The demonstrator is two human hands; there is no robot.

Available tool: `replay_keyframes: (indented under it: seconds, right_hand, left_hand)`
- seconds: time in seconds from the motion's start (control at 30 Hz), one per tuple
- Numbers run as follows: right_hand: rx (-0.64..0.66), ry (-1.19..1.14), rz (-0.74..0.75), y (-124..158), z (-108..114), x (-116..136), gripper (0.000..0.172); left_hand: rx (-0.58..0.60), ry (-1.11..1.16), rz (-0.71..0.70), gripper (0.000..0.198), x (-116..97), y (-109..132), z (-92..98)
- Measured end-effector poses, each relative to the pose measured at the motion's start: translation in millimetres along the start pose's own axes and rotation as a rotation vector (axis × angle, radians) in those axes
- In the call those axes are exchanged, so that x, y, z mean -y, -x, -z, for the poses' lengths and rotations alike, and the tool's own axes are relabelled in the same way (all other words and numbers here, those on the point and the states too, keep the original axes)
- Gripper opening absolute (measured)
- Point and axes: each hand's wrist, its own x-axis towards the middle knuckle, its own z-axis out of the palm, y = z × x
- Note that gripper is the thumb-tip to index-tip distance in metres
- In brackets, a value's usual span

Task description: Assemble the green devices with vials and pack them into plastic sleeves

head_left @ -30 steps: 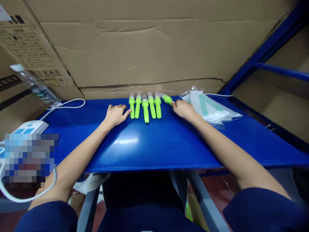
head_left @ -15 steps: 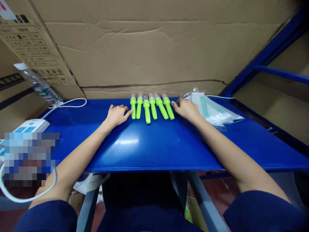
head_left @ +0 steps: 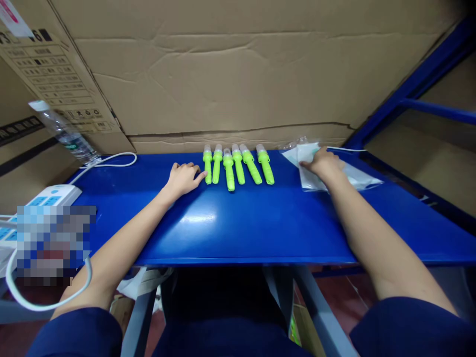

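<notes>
Six bright green plastic sticks with pale translucent caps [head_left: 238, 166] lie side by side in a row at the far middle of the glossy blue metal table [head_left: 238, 223], caps pointing toward the cardboard wall; the rightmost stick sits slightly apart from the other five and leans a little to the right. The left hand [head_left: 183, 178] rests palm down on the table just to the left of the row, its fingers [head_left: 199, 176] loosely spread, holding nothing, with the forefinger tip touching or almost touching the leftmost stick. To the right of the row, well clear of it, lies a pile of flat clear plastic bags with white and teal inserts [head_left: 357, 176]. The right hand [head_left: 325, 163] lies on top of that pile, fingers bent down onto the top bag; whether they pinch it or only press on it I cannot tell. Behind the row stands a large creased brown cardboard sheet [head_left: 223, 74]. Far to the left of the row, a clear plastic water bottle [head_left: 63, 131] leans against a printed carton, a white cable [head_left: 107, 159] runs along the table's back edge, and a white power strip with blue switches [head_left: 48, 194] sits at the left end.
</notes>
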Motion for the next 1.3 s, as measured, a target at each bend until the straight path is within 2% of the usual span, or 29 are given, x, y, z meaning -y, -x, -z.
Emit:
replay_keyframes:
  seconds: [0.1, 0.4, 0.5, 0.63, 0.8, 0.87, 1.0, 1.1, 1.3]
  right_hand:
    - [0.047, -0.021, -0.059, 2.8, 4.9, 4.0, 0.072]
    - [-0.156, 0.048, 0.029, 27.7, 32.6, 24.8, 0.051]
    - [-0.228, -0.03, 0.102, 39.9, 41.2, 33.9, 0.048]
    - [-0.26, -0.198, 0.205, 55.2, 45.7, 46.7, 0.056]
    - [-0.178, -0.436, 0.386, 69.9, 33.1, 65.2, 0.061]
    - [-0.13, -0.53, 0.456, 78.1, 25.4, 73.2, 0.062]
    - [-0.03, -0.66, 0.563, 97.9, 12.3, 87.2, 0.064]
    - [0.022, -0.727, 0.624, 110.5, 6.3, 94.1, 0.065]
    - [0.156, -0.793, 0.741, 122.7, 4.2, 99.8, 0.066]
  left_hand:
    - [0.002, 0.001, -0.003, 0.061, -0.2, 0.4, 1.0]
    - [0.004, -0.003, 0.006, 0.06, -0.6, 0.5, 1.9]
    - [0.001, 0.006, 0.004, 0.058, 0.6, 0.7, 1.8]
    - [-0.061, 0.025, -0.012, 0.052, 2.5, 0.1, 0.5]
    - [-0.212, 0.126, -0.057, 0.042, -7.4, 1.6, 3.3]
    - [-0.224, 0.211, -0.113, 0.041, -17.0, 4.3, 6.6]
    - [-0.122, 0.443, -0.214, 0.042, -39.4, 11.4, 10.8]
    - [-0.058, 0.609, -0.234, 0.041, -51.4, 14.5, 9.4]
    - [-0.028, 0.877, -0.224, 0.035, -53.3, 12.4, 4.4]
